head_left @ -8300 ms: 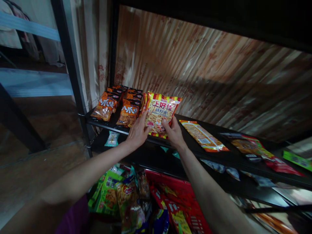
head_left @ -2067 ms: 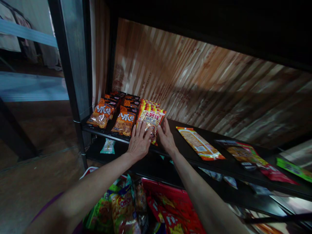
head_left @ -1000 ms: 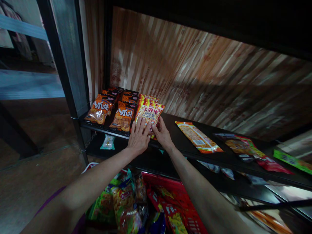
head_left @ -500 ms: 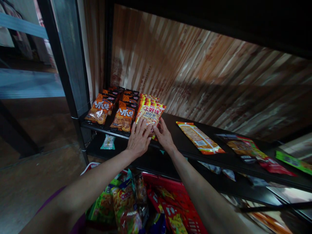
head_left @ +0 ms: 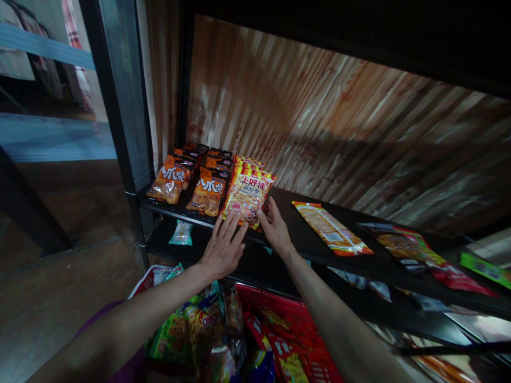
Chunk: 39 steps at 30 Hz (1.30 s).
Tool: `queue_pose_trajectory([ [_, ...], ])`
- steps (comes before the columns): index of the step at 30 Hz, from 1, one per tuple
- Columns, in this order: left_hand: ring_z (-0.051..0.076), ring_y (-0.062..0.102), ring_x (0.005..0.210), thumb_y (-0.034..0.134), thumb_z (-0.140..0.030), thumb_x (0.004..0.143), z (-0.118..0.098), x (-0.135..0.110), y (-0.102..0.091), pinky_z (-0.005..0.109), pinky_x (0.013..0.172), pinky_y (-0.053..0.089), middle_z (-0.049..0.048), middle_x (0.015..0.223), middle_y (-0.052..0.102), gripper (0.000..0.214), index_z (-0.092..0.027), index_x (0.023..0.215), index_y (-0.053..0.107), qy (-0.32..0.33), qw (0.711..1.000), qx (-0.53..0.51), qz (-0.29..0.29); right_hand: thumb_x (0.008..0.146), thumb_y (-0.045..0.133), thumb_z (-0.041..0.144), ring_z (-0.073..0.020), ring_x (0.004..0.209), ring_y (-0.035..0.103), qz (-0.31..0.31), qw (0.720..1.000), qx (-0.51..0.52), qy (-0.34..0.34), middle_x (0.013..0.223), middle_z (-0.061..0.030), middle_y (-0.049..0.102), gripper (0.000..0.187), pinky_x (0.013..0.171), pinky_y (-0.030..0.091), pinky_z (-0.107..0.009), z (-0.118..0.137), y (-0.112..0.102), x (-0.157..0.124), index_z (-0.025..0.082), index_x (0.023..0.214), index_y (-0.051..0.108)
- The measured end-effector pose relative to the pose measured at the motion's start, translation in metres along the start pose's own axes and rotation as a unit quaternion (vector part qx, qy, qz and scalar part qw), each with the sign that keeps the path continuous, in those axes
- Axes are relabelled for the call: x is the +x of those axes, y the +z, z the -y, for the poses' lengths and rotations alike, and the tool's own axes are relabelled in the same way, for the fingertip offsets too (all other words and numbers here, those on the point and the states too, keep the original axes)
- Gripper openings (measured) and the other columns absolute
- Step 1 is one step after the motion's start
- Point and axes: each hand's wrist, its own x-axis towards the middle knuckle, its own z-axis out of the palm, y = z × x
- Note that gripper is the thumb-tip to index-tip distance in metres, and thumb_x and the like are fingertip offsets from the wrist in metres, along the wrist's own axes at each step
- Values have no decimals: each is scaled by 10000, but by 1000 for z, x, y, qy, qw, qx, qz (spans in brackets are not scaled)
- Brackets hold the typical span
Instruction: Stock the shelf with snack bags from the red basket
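A yellow and red bag of prawn crackers (head_left: 248, 192) leans at the front of a short row of similar bags on the black shelf (head_left: 285, 205). At its lower front edge is my left hand (head_left: 224, 246), fingers stretched out and the tips at the bag's bottom. My right hand (head_left: 274, 226) is beside the bag's lower right corner, thumb and fingers apart, the thumb near or touching the bag. Neither hand grips it. Just left of it stand orange and black snack bags (head_left: 207, 192) in two rows, the outer row fronted by another orange bag (head_left: 170, 181).
A flat orange snack pack (head_left: 332, 230) and darker packs (head_left: 411, 247) lie farther right on the shelf. Below me are a basket (head_left: 149, 277) of mixed snacks and a red box (head_left: 319, 340) of red bags. A metal post (head_left: 115, 101) bounds the shelf's left end.
My left hand has drawn back and down from the front of the prawn cracker bag, uncovering more of it. My right hand has eased slightly away. The view has shifted a little.
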Motion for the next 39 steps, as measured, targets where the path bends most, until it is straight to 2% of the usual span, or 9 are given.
queue_pose_trajectory([
  [5, 285, 64, 1429, 430, -156, 872, 2, -27, -11, 562, 1109, 218, 179, 1516, 229, 501, -132, 1367, 350, -9, 1000, -9, -12, 796, 531, 582, -274, 1256, 480, -61, 997, -38, -28, 1419, -167, 433, 752, 1023, 422, -439, 0, 0, -4, 169, 1402, 360],
  [9, 291, 63, 1428, 435, -151, 870, 12, -34, -16, 568, 1103, 218, 192, 1506, 245, 495, -128, 1359, 360, -44, 999, 7, -22, 850, 476, 510, -265, 1223, 500, -144, 978, -94, -117, 1340, -167, 507, 571, 1002, 436, -462, 11, -1, -8, 154, 1297, 478],
  [12, 299, 63, 1427, 447, -153, 865, 23, -34, -19, 569, 1103, 204, 194, 1512, 230, 503, -129, 1361, 369, -85, 995, 24, -41, 880, 456, 433, -248, 1212, 502, -164, 959, -126, -192, 1300, -155, 533, 466, 1008, 429, -464, 27, 1, -13, 164, 1257, 507],
  [17, 316, 71, 1424, 459, -175, 866, 36, -34, -22, 567, 1106, 181, 199, 1521, 203, 519, -117, 1374, 374, -138, 987, 45, -74, 902, 437, 319, -226, 1204, 509, -117, 936, -156, -292, 1255, -141, 569, 369, 1026, 418, -446, 57, 18, -22, 172, 1228, 525],
  [22, 321, 73, 1423, 463, -197, 872, 47, -43, -17, 571, 1107, 163, 185, 1532, 178, 541, -133, 1398, 353, -169, 980, 47, -90, 900, 427, 275, -214, 1187, 525, -73, 924, -175, -331, 1242, -146, 584, 356, 1024, 428, -420, 77, 40, -12, 157, 1222, 525],
  [30, 326, 85, 1421, 470, -217, 879, 61, -44, -12, 577, 1100, 170, 199, 1523, 196, 536, -138, 1398, 358, -162, 982, 64, -78, 884, 422, 220, -227, 1188, 512, -25, 902, -245, -356, 1234, -134, 599, 363, 1050, 396, -436, 92, 64, 32, 144, 1215, 548],
  [36, 329, 99, 1419, 466, -226, 884, 65, -43, -16, 571, 1102, 168, 221, 1510, 216, 520, -108, 1382, 377, -162, 981, 78, -73, 863, 415, 150, -244, 1276, 426, 41, 878, -337, -337, 1235, -138, 603, 355, 1114, 311, -427, 102, 72, 54, 96, 1153, 613],
  [39, 326, 124, 1416, 471, -227, 882, 65, -43, -18, 568, 1102, 177, 214, 1513, 212, 513, -121, 1377, 384, -161, 981, 79, -74, 865, 413, 139, -228, 1254, 450, 72, 867, -374, -322, 1214, -139, 615, 349, 1129, 270, -405, 106, 74, 69, 95, 1141, 622],
])
